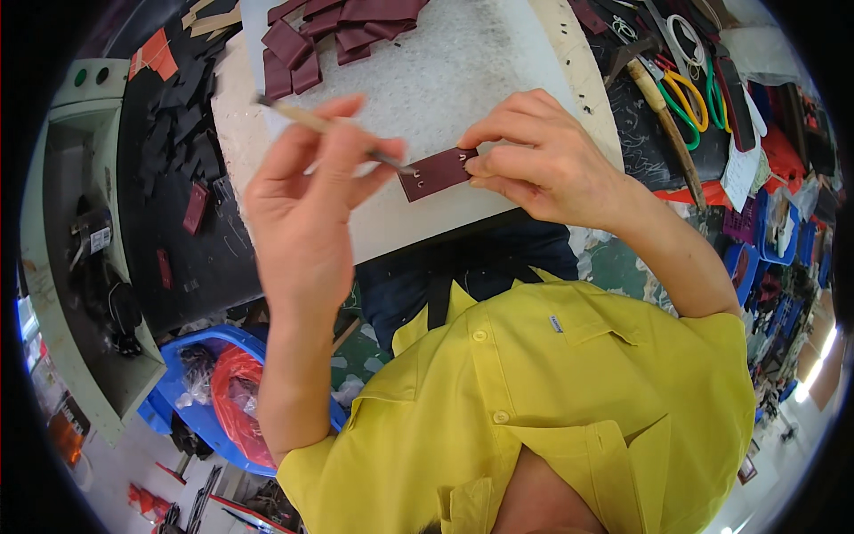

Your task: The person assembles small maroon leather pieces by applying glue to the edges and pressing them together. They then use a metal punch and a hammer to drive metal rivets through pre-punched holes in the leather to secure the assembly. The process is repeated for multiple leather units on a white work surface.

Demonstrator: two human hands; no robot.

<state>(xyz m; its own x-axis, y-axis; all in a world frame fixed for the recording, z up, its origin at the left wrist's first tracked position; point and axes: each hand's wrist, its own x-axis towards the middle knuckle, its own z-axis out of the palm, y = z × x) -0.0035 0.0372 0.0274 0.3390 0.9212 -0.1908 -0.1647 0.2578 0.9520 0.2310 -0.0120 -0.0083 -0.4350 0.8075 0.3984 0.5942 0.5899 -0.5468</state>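
Note:
A slim wooden-handled tool (302, 116) with a dark thin tip is gripped in my left hand (311, 187), which is slightly smeared by motion. The tip meets the left end of a small dark maroon rectangular piece (434, 175), seemingly leather. Small pale curved marks show near both short ends of this piece. My right hand (543, 165) pinches the right end between thumb and fingers, just above the near edge of the white work board (507, 191). Whether the tool is a brush or an awl I cannot tell.
Several similar maroon pieces (342, 31) lie heaped at the board's far side. Black scraps (182, 116) cover the dark surface on the left. A hammer (663, 116) and scissors (689, 98) lie at right. A blue bin (191, 392) with a red bag stands low on the left.

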